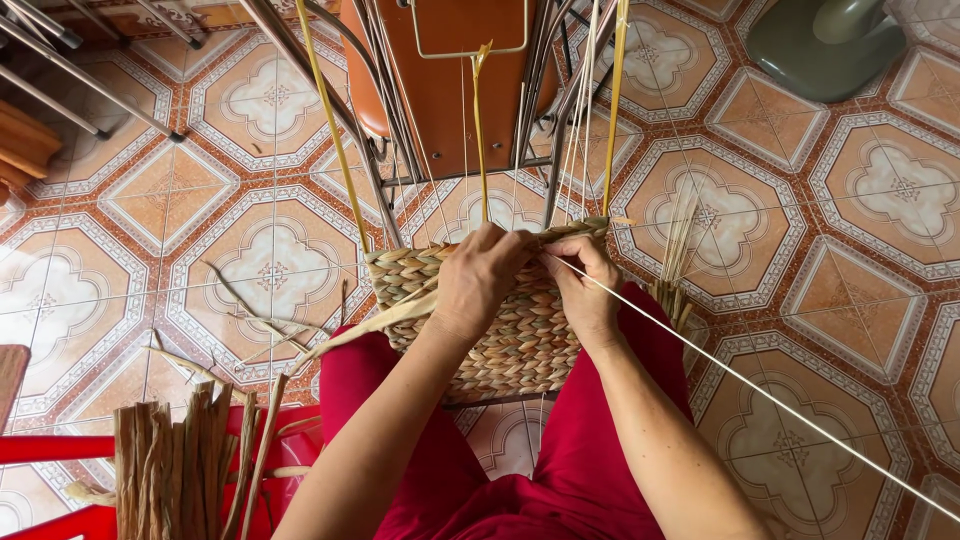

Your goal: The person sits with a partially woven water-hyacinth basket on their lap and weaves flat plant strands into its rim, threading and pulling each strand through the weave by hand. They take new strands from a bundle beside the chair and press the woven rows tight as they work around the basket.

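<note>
The fingers of the left hand (pixel 478 282) are curled together and pressed down on the top edge of the tan, braided-fibre woven basket panel (pixel 505 330), and a flat pale dried-leaf strand (pixel 372 325) is seen running out from under the palm toward the lower left. Just beside it, the fingers of the right hand (pixel 585 290) are bent and closed on the same upper edge, where a thin pale stiff fibre (pixel 760 390) is pinched; that fibre is stretched in a straight line down to the lower right corner.

The panel is held upright over the lap, between the knees in red trousers (pixel 580 450). Its surface is made of chunky horizontal plaits in beige and light brown, tightly packed, with the top row unfinished. Yellow-green upright stakes (pixel 332 120) are seen rising from its top edge, with thinner pale ones beside them.

Behind the panel, an orange-brown seat on a grey metal frame (pixel 440 80) is seen. At lower left, a bundle of flat brown dried leaves (pixel 175 465) is propped on a red plastic stool (pixel 60 450). A smaller tuft of straw (pixel 675 270) is standing to the right of the panel. Everything is set on a patterned floor of orange, white and grey tiles (pixel 850 250). A dark green plastic chair (pixel 825 40) is seen at upper right.
</note>
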